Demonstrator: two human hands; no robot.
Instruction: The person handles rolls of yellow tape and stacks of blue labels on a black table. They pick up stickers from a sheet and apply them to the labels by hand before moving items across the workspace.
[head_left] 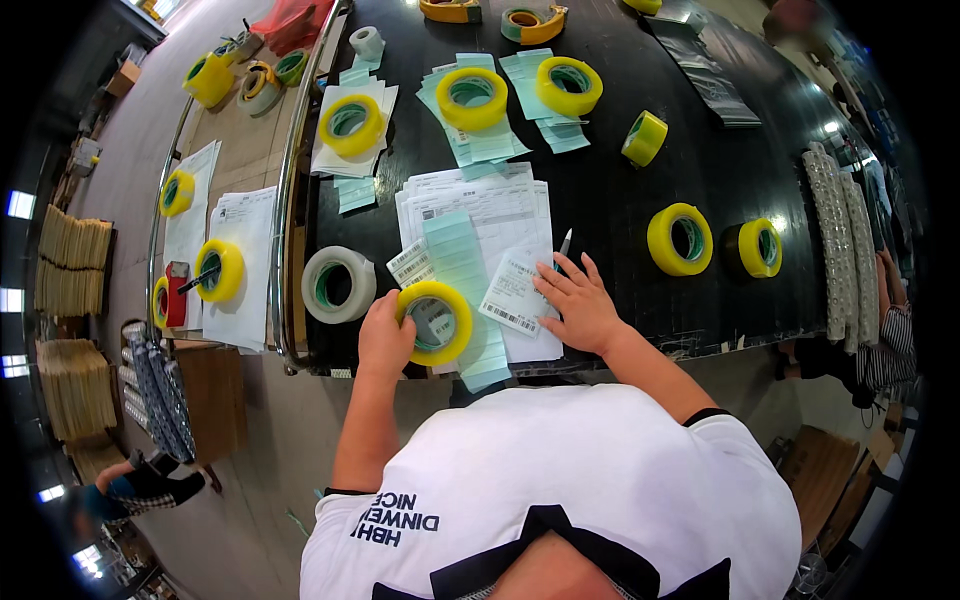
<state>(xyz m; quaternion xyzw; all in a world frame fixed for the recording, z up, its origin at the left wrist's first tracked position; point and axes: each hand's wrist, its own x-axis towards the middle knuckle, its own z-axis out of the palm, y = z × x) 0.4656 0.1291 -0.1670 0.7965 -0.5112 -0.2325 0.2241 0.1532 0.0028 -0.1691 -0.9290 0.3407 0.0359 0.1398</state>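
Observation:
My left hand (385,335) is closed around the left rim of a yellow tape roll (463,322), which lies over a pale teal strip of labels (455,245). My right hand (585,308) rests with its fingers spread, fingertips on the right edge of a white printed label (514,292). Both the label and the strip lie across a stack of printed sheets (480,190). Just beyond my right fingers a pen (567,240) points away from me. Small barcode labels (408,262) stick out beside the strip. Left of my left hand lies a wide clear tape roll (312,285).
The black table (610,190) holds several more tape rolls; one yellow roll (472,98) sits on teal slips. Orange-handled tape dispensers (535,25) stand at the far edge. Bubble wrap (830,240) lines the right side. A metal rail (292,170) borders the left. People appear at both sides.

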